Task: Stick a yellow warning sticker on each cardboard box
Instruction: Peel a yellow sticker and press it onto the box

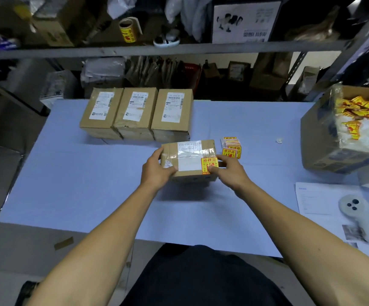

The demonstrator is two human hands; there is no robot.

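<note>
Cardboard box [189, 161] sits mid-table [90, 184], near side of a row of 3 labelled boxes [138, 113]. Left hand [157, 168] grips its left end, fingers curled over the top edge. Right hand [227, 170] pinches/presses the yellow warning sticker [209, 165] on the box's right near corner. Sticker stack [231, 146] just right of box; open carton w/ used backings [342, 129] far right

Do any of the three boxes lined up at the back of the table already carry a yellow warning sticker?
No: the three back boxes show only white shipping labels on top; the one yellow sticker applied sits on the box in hand.
</note>
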